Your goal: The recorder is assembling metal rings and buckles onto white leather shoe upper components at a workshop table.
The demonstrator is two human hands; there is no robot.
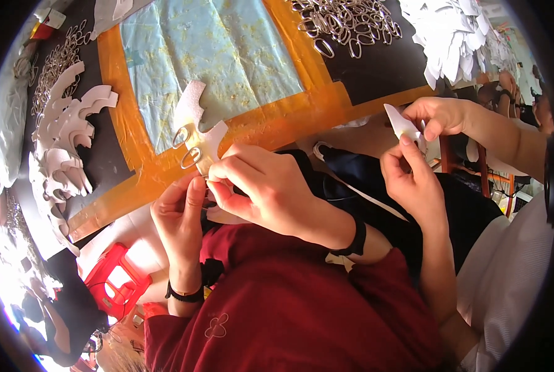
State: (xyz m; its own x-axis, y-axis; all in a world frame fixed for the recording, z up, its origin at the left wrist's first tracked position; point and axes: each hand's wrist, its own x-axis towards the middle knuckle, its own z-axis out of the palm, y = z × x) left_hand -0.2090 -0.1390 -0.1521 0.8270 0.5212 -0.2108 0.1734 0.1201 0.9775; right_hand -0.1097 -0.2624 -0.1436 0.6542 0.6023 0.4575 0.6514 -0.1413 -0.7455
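Observation:
A white curved cut-out piece (193, 105) with a notched outline stands up from my fingers, over the near edge of the table. Two oval metal rings, an upper one (181, 137) and a lower one (191, 157), are at its left side. My left hand (181, 211) pinches the lower end of the piece between thumb and fingers. Close beside it, my right hand (264, 192) also grips that end, its fingertips nearly meeting the left ones. The exact spot between the fingertips is partly hidden.
Brown tape frames a blue sheet (209, 62) on the dark table. Metal rings (351, 25) lie heaped at the far right, beside white pieces (447, 37). More curved white pieces (66, 142) lie at left. A co-worker's hands (419, 155) hold a white piece. A red stool (119, 279) stands below.

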